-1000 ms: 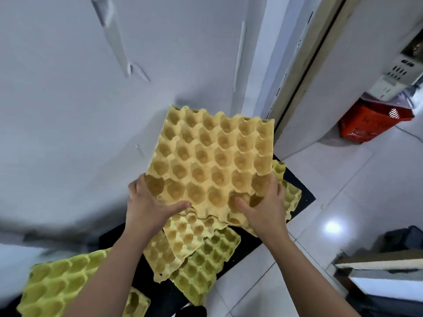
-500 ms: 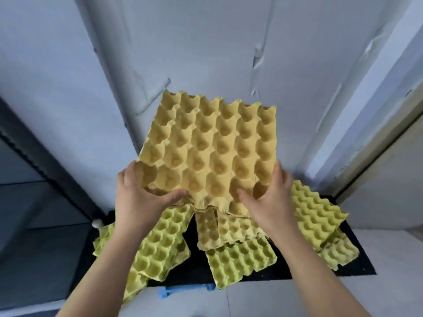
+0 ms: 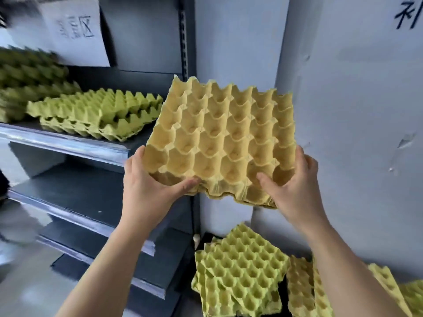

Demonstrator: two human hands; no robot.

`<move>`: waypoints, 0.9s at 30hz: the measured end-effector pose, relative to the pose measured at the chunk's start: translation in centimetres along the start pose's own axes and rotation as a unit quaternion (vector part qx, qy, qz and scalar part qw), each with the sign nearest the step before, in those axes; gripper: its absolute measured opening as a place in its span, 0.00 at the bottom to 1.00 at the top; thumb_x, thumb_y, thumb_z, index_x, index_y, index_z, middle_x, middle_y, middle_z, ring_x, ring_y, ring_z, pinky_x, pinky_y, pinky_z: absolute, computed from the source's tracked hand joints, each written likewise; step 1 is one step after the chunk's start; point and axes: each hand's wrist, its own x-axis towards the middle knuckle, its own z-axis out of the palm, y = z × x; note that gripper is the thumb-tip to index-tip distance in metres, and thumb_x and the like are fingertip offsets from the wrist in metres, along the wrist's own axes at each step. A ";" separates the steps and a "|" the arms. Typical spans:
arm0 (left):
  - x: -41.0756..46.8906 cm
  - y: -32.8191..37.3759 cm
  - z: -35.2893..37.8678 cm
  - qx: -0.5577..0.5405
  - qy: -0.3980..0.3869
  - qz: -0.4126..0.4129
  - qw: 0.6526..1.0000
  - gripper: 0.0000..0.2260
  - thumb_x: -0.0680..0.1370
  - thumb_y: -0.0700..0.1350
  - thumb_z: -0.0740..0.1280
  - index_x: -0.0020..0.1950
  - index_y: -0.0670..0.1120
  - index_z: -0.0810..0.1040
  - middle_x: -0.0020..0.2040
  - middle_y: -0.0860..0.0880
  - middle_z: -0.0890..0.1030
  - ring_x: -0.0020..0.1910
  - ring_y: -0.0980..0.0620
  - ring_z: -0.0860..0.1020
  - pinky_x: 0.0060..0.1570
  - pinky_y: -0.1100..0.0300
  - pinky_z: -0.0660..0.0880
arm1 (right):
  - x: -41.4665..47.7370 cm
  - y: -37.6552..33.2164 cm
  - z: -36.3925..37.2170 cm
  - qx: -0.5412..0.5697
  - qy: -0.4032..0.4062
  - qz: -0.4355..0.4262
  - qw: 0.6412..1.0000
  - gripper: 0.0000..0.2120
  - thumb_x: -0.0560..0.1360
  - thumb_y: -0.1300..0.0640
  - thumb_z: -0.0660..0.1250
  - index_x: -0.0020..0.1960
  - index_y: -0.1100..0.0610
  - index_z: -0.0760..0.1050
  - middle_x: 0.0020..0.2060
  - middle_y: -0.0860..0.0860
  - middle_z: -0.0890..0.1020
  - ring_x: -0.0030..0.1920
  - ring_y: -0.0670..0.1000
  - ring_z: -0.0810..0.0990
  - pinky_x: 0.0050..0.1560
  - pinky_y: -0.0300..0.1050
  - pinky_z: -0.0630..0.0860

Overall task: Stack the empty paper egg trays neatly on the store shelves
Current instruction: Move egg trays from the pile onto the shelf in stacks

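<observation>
I hold a yellow paper egg tray (image 3: 224, 136) in the air with both hands, cups facing me; thin edges of more trays show under its near side. My left hand (image 3: 146, 188) grips its near left corner and my right hand (image 3: 295, 186) grips its near right corner. The tray hangs just right of the dark shelf unit, level with the shelf (image 3: 68, 143) that carries a low stack of green trays (image 3: 96, 115). A taller green stack (image 3: 27, 83) stands further left on that shelf, blurred. Loose green and yellow trays (image 3: 242, 273) lie on the floor below.
Two lower shelves (image 3: 75, 202) of the grey metal unit are bare. A slotted upright post (image 3: 184, 37) marks the unit's right end. A white board with writing (image 3: 73, 28) leans at the back. A pale wall (image 3: 354, 110) fills the right side.
My view has swung left and up from the floor pile to the shelves. The held tray has risen with both hands and now sits beside the shelf with the green stacks.
</observation>
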 end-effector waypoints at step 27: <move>28.9 -14.1 -22.7 -0.050 0.095 -0.014 0.994 0.53 0.54 0.65 0.75 0.73 0.45 0.60 0.65 0.49 0.70 0.56 0.52 0.71 0.53 0.59 0.68 | 13.4 -26.6 26.9 -0.048 -0.062 -0.110 0.991 0.41 0.67 0.28 0.62 0.69 0.56 0.67 0.63 0.56 0.73 0.54 0.53 0.77 0.49 0.45 0.73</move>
